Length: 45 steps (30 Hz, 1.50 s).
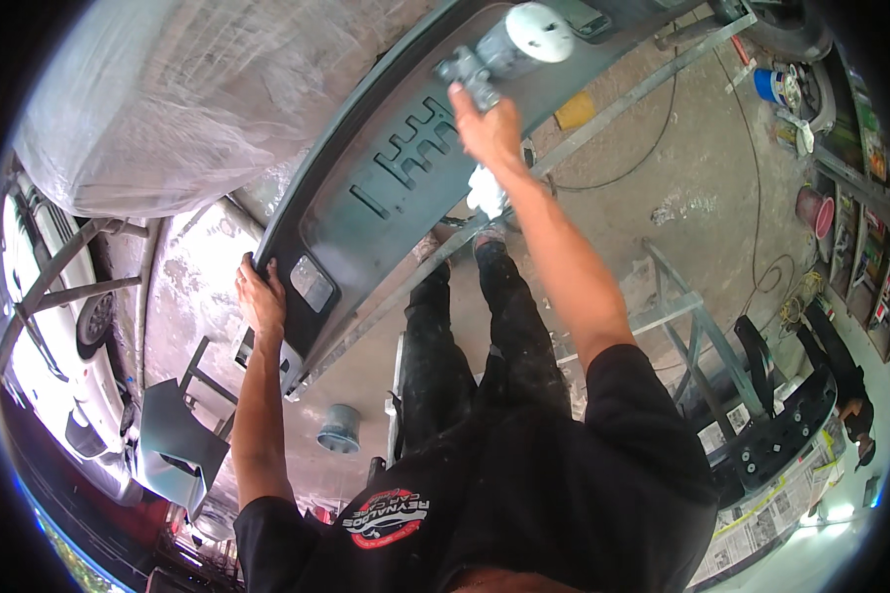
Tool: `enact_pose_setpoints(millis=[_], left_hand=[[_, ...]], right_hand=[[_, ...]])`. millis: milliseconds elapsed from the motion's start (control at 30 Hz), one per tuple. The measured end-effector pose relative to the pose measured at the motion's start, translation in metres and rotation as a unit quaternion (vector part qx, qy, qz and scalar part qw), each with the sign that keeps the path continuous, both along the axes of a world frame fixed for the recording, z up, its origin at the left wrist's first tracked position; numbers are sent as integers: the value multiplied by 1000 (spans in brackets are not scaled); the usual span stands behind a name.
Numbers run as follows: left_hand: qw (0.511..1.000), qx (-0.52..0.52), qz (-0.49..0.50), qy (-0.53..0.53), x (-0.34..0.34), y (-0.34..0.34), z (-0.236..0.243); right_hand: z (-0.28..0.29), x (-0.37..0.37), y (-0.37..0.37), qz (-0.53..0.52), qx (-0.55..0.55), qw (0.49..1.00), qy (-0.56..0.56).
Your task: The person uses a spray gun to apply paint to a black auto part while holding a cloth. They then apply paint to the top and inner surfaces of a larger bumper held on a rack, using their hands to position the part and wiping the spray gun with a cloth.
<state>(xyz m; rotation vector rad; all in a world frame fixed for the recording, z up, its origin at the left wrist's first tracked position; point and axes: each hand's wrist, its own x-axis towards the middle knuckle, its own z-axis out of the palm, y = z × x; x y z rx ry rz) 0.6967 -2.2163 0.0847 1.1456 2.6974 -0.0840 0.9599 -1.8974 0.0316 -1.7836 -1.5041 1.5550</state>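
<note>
A long grey-green vehicle panel (366, 237), with slotted cut-outs and a squarish opening near its left end, stretches diagonally in front of me. My right hand (489, 133) is closed around a spray gun (470, 77) held over the panel's upper part. A white-topped cup (534, 38) sits on the gun. At the panel's left end, my left hand (261, 298) rests on the edge, its fingers apart and partly hidden behind the rim. Something white and crumpled (487, 192) shows below my right wrist; I cannot tell what it is.
Plastic sheeting (168, 109) covers a large shape at upper left. A metal stand (692, 326) and a dark bumper (776, 440) on newspaper are at right. A grey bucket (338, 428) stands lower left. A hose (756, 198) crosses the floor. Another person (855, 405) is far right.
</note>
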Motion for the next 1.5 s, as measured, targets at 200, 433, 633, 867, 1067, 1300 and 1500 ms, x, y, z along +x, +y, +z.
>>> enact_pose_setpoints(millis=[200,433,633,867,1067,1300,1500], left_hand=[[1000,8,-7,-3,2,6,-3],[1000,1,-14,-4,2,4,1],[1000,-5,-2,-9,0,0,0],[1000,-2,-7,-10,-1,2,0],[1000,5,-14,11,-2,-1,-3],[1000,-6,-3,-12,2,4,0],[1000,-14,2,-6,0,2,0]], right_hand=[[-11,18,67,-183,146,970,-67],[5,51,12,-50,19,997,-60],[29,44,-50,157,-66,985,-22],[33,48,-44,-105,-27,992,-67],[35,78,-51,-84,14,996,-41],[31,75,-49,-98,22,994,-44],[40,70,-43,-27,0,996,-88]])
